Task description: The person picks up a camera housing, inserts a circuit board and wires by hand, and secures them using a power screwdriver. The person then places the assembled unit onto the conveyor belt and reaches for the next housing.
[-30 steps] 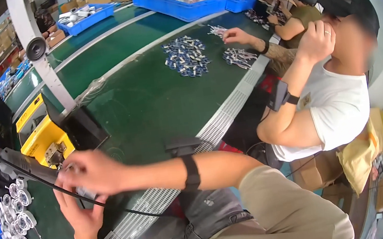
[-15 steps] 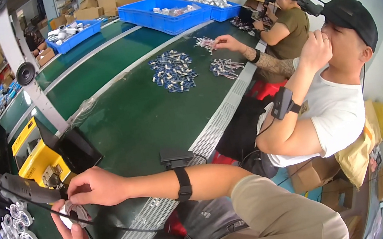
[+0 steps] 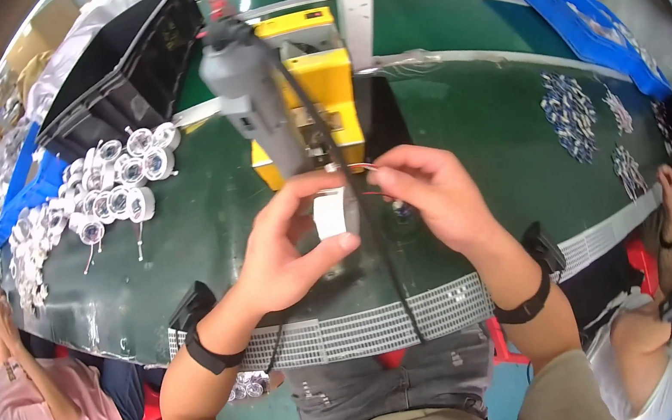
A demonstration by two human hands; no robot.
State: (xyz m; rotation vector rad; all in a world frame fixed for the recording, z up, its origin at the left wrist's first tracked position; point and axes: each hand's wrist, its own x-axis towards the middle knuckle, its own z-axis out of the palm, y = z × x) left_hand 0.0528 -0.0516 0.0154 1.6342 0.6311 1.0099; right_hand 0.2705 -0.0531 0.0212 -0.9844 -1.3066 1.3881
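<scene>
My left hand is closed round a small white cylindrical housing, thumb in front and fingers behind. Just to its right, my right hand pinches thin red and white wires between thumb and fingertips. Another red wire end sticks out below those fingertips. A grey electric screwdriver hangs above my left hand, and its dark cord passes in front of the housing's right side, partly hiding it. Behind my hands stands a yellow fixture. Beneath my right hand lies a small dark part, too blurred to name.
White round housings with clear lenses are heaped at the left, beside a black crate. On the right lie piles of blue-and-white connectors and pale wire bundles. A blue bin stands far right. Co-workers sit on both sides.
My view has swung left from the co-worker to face the bench squarely. My right fingers were at the housing's opening; now they pinch wires beside it. The left hand still holds the housing.
</scene>
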